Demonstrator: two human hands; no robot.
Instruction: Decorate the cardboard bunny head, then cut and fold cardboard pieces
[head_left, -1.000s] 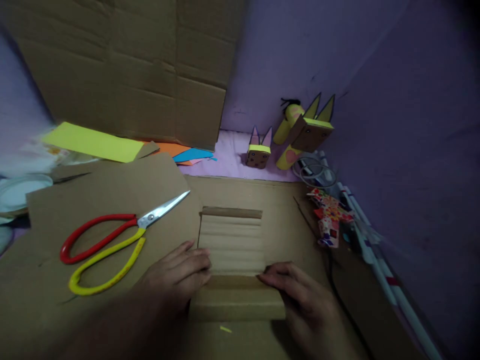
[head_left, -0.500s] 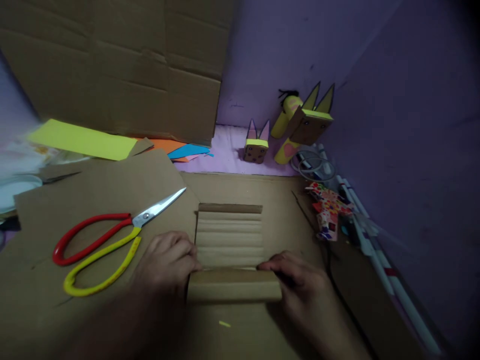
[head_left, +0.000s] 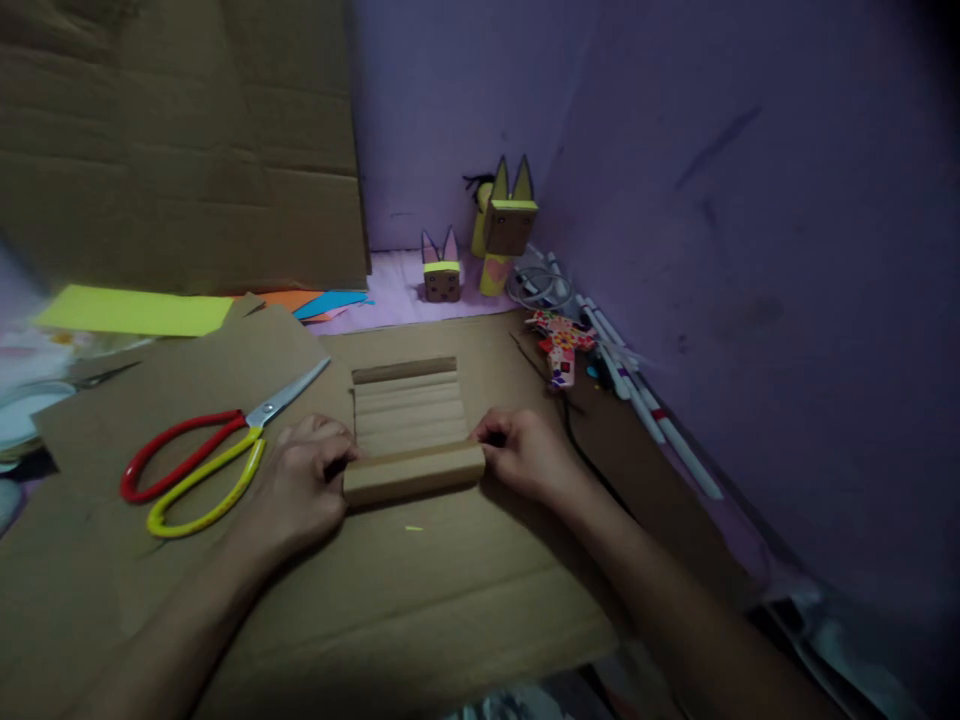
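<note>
A strip of ribbed brown cardboard [head_left: 407,410] lies on a big cardboard sheet [head_left: 390,590], its near end curled into a roll [head_left: 414,473]. My left hand [head_left: 304,485] grips the roll's left end with fingers curled. At the roll's right end my right hand [head_left: 525,455] pinches it the same way. Scissors with one red and one yellow handle [head_left: 202,465] lie just left of my left hand, blades pointing up and right.
A large cardboard panel [head_left: 180,150] leans on the purple wall at the back left, with yellow [head_left: 131,310], orange and blue paper below it. Two small cardboard animal figures [head_left: 441,270] [head_left: 508,225] stand in the corner. Pens [head_left: 637,390], a cable and a patterned paper piece [head_left: 559,345] lie along the right wall.
The near end of the strip has been rolled further up, so the flat part is shorter. Both hands moved away from me with it; the view pulled back and shifted right.
</note>
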